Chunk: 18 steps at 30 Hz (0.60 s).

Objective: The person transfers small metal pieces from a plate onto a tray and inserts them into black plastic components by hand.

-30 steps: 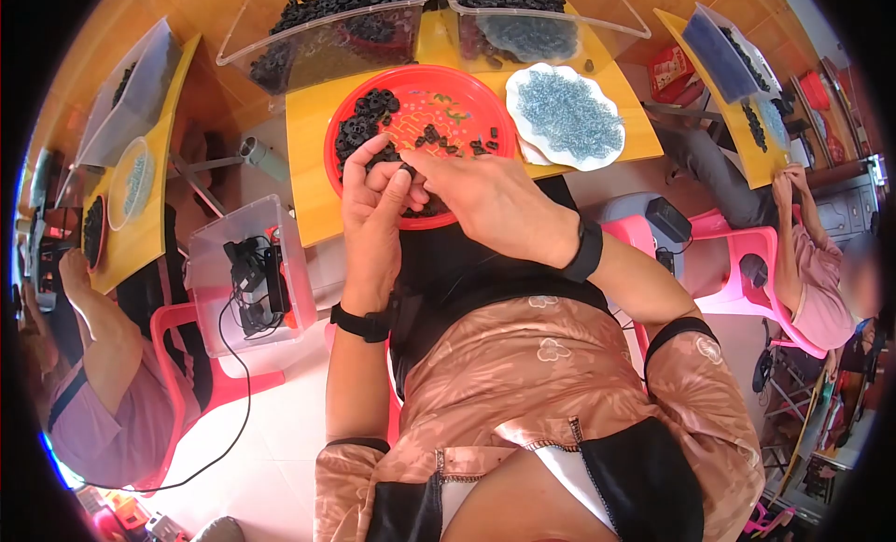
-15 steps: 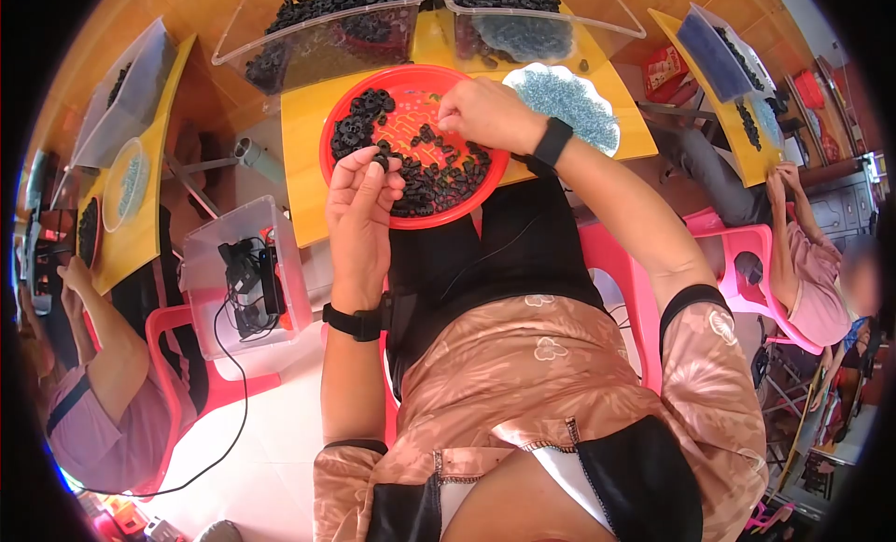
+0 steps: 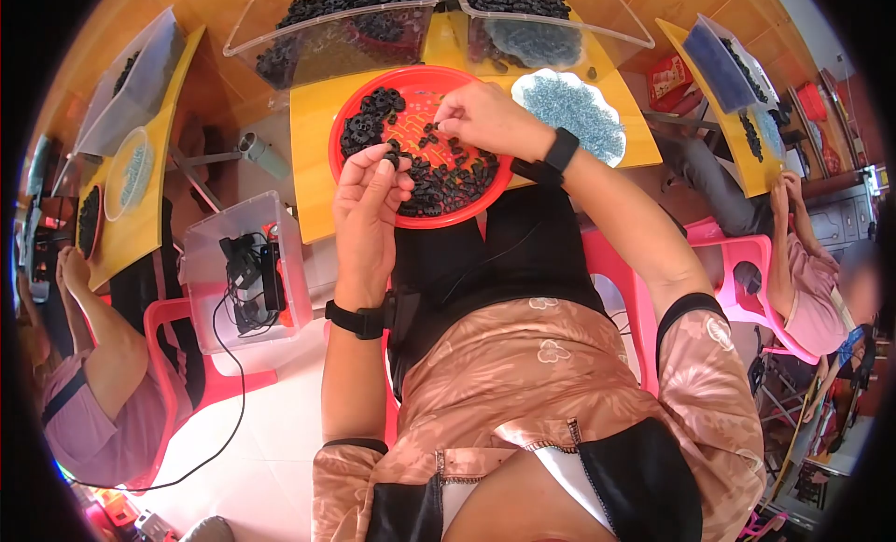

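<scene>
A red round tray (image 3: 422, 223) on the yellow table holds black ring-shaped parts (image 3: 366, 122) heaped at its left and smaller black pieces (image 3: 448, 185) spread along its front and right. Over the tray's left front rim, my left hand (image 3: 371, 195) pinches a black ring-shaped part (image 3: 394, 155) between thumb and fingers. My right hand (image 3: 495, 120) reaches over the tray from the right, fingertips pressed together beside a few small black pieces. Whatever its fingertips hold is too small to make out.
A white scalloped plate (image 3: 620, 150) of small clear bluish pieces stands right of the tray. Clear bins (image 3: 336, 56) of black parts stand behind. At left, a clear box (image 3: 201, 271) holds cables and adapters. People sit at tables on both sides, one hand (image 3: 75, 269) showing at left.
My right fingertips have come down slightly and left, closer to the small black pieces. My left hand keeps its pinch on the black part. The whole view has shifted a little.
</scene>
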Tool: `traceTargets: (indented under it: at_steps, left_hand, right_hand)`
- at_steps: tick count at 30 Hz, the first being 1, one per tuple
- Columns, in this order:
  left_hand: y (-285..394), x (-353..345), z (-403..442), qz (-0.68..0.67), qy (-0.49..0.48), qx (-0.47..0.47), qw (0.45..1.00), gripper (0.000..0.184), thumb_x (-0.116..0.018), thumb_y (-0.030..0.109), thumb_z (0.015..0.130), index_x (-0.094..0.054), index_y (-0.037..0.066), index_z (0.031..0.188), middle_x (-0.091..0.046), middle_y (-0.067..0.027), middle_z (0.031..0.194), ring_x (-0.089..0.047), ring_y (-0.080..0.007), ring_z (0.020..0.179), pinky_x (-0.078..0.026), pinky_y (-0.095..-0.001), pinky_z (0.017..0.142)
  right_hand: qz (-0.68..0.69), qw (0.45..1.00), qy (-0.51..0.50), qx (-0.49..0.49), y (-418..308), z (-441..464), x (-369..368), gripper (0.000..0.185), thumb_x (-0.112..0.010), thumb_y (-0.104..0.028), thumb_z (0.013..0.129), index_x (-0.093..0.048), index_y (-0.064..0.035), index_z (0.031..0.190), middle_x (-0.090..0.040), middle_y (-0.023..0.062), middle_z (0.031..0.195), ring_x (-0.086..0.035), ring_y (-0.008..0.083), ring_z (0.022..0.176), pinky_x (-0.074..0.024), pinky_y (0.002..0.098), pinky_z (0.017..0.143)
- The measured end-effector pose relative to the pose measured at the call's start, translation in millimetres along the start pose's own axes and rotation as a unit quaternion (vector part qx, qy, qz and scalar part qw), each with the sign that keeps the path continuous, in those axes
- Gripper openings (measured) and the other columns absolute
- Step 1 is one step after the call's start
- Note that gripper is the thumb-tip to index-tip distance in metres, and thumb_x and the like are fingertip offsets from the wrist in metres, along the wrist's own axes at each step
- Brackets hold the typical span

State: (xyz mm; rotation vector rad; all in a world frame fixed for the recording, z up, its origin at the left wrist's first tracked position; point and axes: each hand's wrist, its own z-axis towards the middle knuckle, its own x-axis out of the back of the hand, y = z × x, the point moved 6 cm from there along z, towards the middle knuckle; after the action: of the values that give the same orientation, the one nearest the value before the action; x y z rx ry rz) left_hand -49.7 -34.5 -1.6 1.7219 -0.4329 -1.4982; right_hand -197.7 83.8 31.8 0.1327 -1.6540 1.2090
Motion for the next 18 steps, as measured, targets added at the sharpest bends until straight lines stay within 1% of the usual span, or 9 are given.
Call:
traceTargets:
  at_steps: [1, 4, 7, 10, 13, 16, 18]
  left_hand:
    - [-1.2, -1.4, -0.2, 0.008, -0.003, 0.007, 1.000, 0.020, -0.056, 0.008, 0.094, -0.055, 0.002, 0.113, -0.066, -0.0093, 0.097, -0.061, -0.0105, 0.077, -0.050, -0.0219, 0.070]
    - [-5.7, -6.0, -1.5, 0.032, -0.012, 0.021, 0.999, 0.020, -0.057, 0.008, 0.093, -0.057, 0.002, 0.113, -0.066, -0.0082, 0.096, -0.061, -0.0095, 0.077, -0.049, -0.0213, 0.069]
    - [-8.0, -10.7, -2.9, 0.049, -0.019, 0.027, 0.998, 0.021, -0.058, 0.008, 0.093, -0.058, 0.002, 0.113, -0.066, -0.0068, 0.095, -0.060, -0.0086, 0.077, -0.048, -0.0206, 0.068]
    - [-9.7, -11.0, -3.3, 0.060, -0.023, 0.030, 0.997, 0.021, -0.058, 0.008, 0.093, -0.059, 0.002, 0.113, -0.066, -0.0053, 0.094, -0.060, -0.0081, 0.077, -0.048, -0.0202, 0.068]
    - [-10.8, -10.9, -3.2, 0.067, -0.026, 0.029, 0.997, 0.021, -0.059, 0.008, 0.093, -0.060, 0.001, 0.113, -0.065, -0.0043, 0.093, -0.060, -0.0079, 0.076, -0.048, -0.0202, 0.067]
    - [-11.7, -10.9, -3.1, 0.078, -0.027, 0.027, 0.996, 0.021, -0.059, 0.007, 0.092, -0.059, 0.001, 0.113, -0.065, -0.0039, 0.093, -0.060, -0.0077, 0.076, -0.048, -0.0201, 0.067]
    - [-10.4, -11.0, -3.7, 0.090, -0.028, 0.019, 0.995, 0.021, -0.059, 0.007, 0.092, -0.059, 0.001, 0.113, -0.065, -0.0038, 0.092, -0.059, -0.0074, 0.076, -0.047, -0.0200, 0.067]
  right_hand:
    - [0.088, 0.996, -0.004, -0.013, -3.8, -5.9, 3.3, 0.013, -0.068, -0.011, 0.081, -0.069, -0.0006, 0.089, -0.068, 0.0073, 0.074, -0.063, 0.0152, 0.062, -0.0507, 0.0301, 0.059]
    - [0.239, 0.969, -0.026, -0.059, -8.9, -18.6, 1.7, 0.015, -0.067, -0.010, 0.083, -0.068, 0.0019, 0.093, -0.068, 0.0037, 0.077, -0.059, 0.0062, 0.061, -0.0481, 0.0216, 0.055]
    - [0.274, 0.961, -0.012, -0.049, -24.9, -31.3, 9.7, 0.017, -0.066, -0.010, 0.085, -0.067, 0.0025, 0.096, -0.068, 0.0046, 0.081, -0.060, 0.0059, 0.065, -0.0479, 0.0193, 0.058]
    - [0.301, 0.953, -0.020, -0.021, -33.7, -39.6, 11.9, 0.018, -0.065, -0.009, 0.085, -0.068, 0.0020, 0.099, -0.068, 0.0035, 0.083, -0.061, 0.0050, 0.070, -0.0480, 0.0191, 0.061]
    - [0.249, 0.967, -0.035, 0.041, -46.8, -46.7, 14.6, 0.019, -0.065, -0.009, 0.085, -0.069, 0.0007, 0.101, -0.068, 0.0021, 0.085, -0.059, 0.0039, 0.074, -0.0470, 0.0184, 0.063]
    - [0.238, 0.969, -0.060, 0.010, -53.2, -51.8, 13.2, 0.019, -0.064, -0.008, 0.086, -0.069, 0.0000, 0.102, -0.066, 0.0004, 0.083, -0.057, 0.0032, 0.073, -0.0452, 0.0186, 0.062]
    - [0.183, 0.981, -0.048, 0.038, -58.5, -52.7, 15.3, 0.020, -0.063, -0.007, 0.086, -0.068, 0.0005, 0.103, -0.065, 0.0001, 0.081, -0.055, 0.0030, 0.070, -0.0440, 0.0190, 0.060]
